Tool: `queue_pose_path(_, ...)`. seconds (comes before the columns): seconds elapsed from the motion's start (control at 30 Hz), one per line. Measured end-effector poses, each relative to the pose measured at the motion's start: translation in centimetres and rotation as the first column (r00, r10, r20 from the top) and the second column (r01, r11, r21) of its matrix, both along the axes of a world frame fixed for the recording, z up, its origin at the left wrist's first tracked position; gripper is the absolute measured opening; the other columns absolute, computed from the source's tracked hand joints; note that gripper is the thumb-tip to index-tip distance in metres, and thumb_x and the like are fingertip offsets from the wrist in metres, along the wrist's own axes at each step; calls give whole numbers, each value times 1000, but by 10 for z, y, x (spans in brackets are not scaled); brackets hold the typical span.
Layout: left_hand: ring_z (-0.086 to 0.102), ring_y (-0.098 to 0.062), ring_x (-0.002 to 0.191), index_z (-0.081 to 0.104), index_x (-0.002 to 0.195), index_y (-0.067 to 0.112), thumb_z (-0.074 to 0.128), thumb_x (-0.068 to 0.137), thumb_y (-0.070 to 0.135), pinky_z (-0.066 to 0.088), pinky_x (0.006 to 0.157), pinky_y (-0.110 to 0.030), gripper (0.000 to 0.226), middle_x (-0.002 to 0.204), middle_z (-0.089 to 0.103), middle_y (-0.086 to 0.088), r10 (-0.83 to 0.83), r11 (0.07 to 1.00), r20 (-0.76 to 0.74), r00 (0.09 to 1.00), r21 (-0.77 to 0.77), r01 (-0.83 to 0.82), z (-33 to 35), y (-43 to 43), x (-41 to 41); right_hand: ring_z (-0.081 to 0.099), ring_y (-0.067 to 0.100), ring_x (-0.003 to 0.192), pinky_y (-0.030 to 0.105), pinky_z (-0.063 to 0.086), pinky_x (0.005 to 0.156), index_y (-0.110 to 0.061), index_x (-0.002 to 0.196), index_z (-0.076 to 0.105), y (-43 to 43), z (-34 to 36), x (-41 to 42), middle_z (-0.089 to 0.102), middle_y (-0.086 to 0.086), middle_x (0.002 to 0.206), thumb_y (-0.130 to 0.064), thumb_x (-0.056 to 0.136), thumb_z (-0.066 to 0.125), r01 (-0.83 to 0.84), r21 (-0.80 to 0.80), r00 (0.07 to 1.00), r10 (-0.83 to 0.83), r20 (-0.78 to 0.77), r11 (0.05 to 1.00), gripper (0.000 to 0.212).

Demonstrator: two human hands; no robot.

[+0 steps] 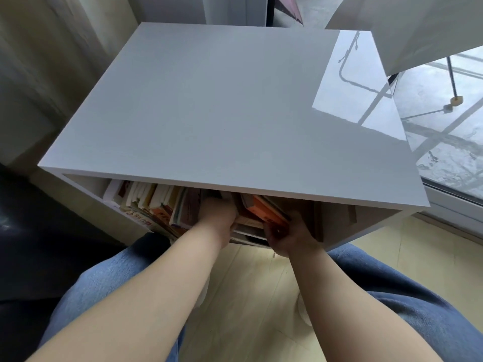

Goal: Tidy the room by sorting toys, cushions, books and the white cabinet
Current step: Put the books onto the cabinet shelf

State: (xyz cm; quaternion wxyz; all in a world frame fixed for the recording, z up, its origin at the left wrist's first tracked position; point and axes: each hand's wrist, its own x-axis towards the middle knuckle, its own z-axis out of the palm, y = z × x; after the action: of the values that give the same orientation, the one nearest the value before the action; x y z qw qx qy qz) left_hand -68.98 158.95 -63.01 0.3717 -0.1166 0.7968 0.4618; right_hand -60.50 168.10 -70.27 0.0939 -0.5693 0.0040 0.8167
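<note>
A white cabinet (pixel 222 113) stands in front of me, its glossy top filling most of the view. Under the top, an open shelf holds a row of books (pixel 154 205), upright or leaning, on the left side. My left hand (pixel 218 215) reaches in among the books at the middle; its fingertips are hidden under the cabinet top. My right hand (pixel 285 237) grips the near edge of an orange-covered book (pixel 266 211) that leans on a small stack. The right part of the shelf shows a brown panel.
My knees in blue jeans (pixel 392 283) frame a pale wooden floor (pixel 251 296). A dark sofa edge (pixel 31 244) lies to the left, a curtain (pixel 39 61) behind it. A glass door (pixel 449 131) and a white lampshade (pixel 423 27) are on the right.
</note>
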Motion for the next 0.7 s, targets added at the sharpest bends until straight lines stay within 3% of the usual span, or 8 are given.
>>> queue_pose_path(0.07, 43, -14, 53, 43, 67, 11, 35, 97, 7, 43, 42, -21, 31, 65, 45, -5, 21, 1000, 96, 995, -10, -21, -6, -1, 6, 58, 24, 84, 31, 54, 38, -8, 118, 57, 3, -2, 3, 58, 9, 111, -29, 79, 69, -13, -1, 1000, 13, 4, 1000, 45)
queue_pose_path(0.17, 58, -18, 69, 53, 82, 8, 36, 98, 13, 54, 57, -30, 25, 79, 58, -8, 2, 993, 80, 997, 121, -11, -12, 1, 12, 58, 24, 94, 28, 56, 45, -8, 132, 51, 4, -8, 2, 58, 12, 117, -20, 89, 56, -51, 72, 998, 52, -21, 996, 45)
queue_pose_path(0.27, 59, -18, 74, 54, 98, 6, 46, 93, 9, 56, 65, -30, 11, 85, 59, -11, 4, 976, 88, 996, 215, -23, -16, 1, 9, 59, 26, 106, 29, 56, 44, -6, 129, 53, 4, -9, 0, 59, 13, 122, -20, 89, 56, -45, 55, 998, 47, -32, 997, 42)
queue_pose_path(0.4, 64, -28, 82, 49, 113, 4, 48, 90, 0, 56, 49, -24, 23, 104, 61, -21, 38, 979, -12, 999, 201, -35, -27, -3, 6, 57, 30, 114, 35, 54, 75, -4, 126, 54, 3, 1, -1, 58, 13, 124, -20, 88, 58, -14, 15, 1000, 14, 5, 1000, 42)
queue_pose_path(0.5, 63, -30, 72, 48, 102, 8, 43, 90, -5, 56, 50, -28, 19, 96, 61, -19, -19, 988, -81, 997, 148, 31, -26, -4, 2, 57, 30, 113, 35, 53, 83, -5, 123, 54, 3, 10, -2, 59, 13, 118, -25, 86, 61, -19, -4, 999, 19, 37, 1000, 42)
queue_pose_path(0.6, 63, -31, 72, 52, 85, 9, 45, 91, 1, 53, 40, -25, 12, 85, 60, -15, -46, 995, -104, 994, 79, 55, -21, -8, -1, 60, 28, 108, 32, 54, 76, -8, 121, 56, 4, 11, -1, 59, 12, 109, -32, 84, 66, -78, 7, 995, 77, 68, 997, 45)
queue_pose_path(0.7, 63, -28, 62, 50, 73, 14, 47, 92, 5, 55, 46, -28, 21, 82, 61, -15, -86, 996, -92, 992, 19, 88, -17, -12, -7, 61, 27, 100, 32, 55, 71, -9, 125, 55, 1, 8, 1, 60, 11, 99, -30, 84, 68, -104, 26, 992, 102, 80, 994, 47)
